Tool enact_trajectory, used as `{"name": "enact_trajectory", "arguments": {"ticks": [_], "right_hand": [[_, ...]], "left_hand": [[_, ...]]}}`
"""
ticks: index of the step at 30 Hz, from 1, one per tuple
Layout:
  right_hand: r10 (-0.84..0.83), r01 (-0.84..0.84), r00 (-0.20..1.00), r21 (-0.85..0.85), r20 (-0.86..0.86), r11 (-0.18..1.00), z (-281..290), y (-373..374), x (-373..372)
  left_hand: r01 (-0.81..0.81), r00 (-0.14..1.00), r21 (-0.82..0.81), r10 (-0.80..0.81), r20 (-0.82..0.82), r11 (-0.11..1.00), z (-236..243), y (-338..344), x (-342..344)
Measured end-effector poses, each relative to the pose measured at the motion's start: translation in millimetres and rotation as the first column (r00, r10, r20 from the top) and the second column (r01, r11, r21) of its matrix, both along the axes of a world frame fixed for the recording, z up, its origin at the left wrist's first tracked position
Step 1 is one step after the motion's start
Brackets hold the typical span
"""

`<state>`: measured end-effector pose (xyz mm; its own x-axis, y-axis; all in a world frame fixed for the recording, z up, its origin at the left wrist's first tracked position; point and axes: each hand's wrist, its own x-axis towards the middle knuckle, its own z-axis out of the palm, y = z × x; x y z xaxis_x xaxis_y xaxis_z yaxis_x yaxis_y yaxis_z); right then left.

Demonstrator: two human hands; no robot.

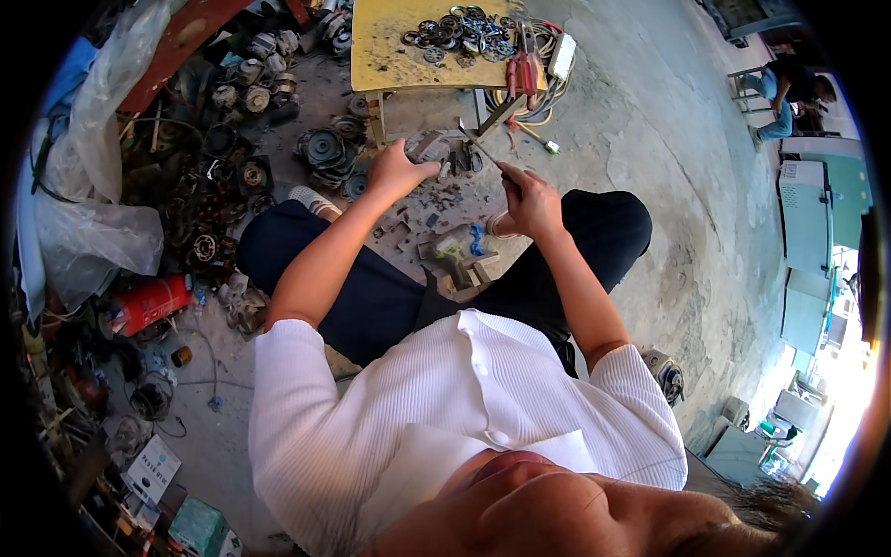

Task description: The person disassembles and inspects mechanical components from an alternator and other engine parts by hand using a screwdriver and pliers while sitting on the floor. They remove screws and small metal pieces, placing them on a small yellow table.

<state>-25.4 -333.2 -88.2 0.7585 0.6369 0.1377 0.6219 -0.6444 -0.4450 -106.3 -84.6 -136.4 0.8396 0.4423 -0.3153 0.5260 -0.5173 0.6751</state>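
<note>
My left hand (401, 174) is closed on a grey, blocky metal part (429, 147), just in front of the low yellow table. In my right hand (533, 202) is a slim tool with a thin metal shaft (484, 149). The fist hides its handle, so its exact kind cannot be made out. The shaft slants up and left toward the metal part; whether the two touch is unclear. Small dark metal pieces (461, 161) lie beside and below the part, between my hands.
The yellow table (390, 56) bears a heap of metal rings (459, 31) and red-handled pliers (526, 76). Coiled cables with a white power strip (562, 58) lie beside it. Motor parts (325, 148) crowd the left floor near a red cylinder (153, 304). A person (784, 88) sits far right.
</note>
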Motion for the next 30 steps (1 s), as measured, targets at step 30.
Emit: {"name": "enact_trajectory", "arguments": {"ticks": [30], "right_hand": [[-0.055, 0.177, 0.814, 0.156, -0.578, 0.972, -35.5, -14.7, -3.4]], "left_hand": [[-0.107, 0.989, -0.704, 0.145, -0.006, 0.702, 21.0, -6.1, 1.9]]}}
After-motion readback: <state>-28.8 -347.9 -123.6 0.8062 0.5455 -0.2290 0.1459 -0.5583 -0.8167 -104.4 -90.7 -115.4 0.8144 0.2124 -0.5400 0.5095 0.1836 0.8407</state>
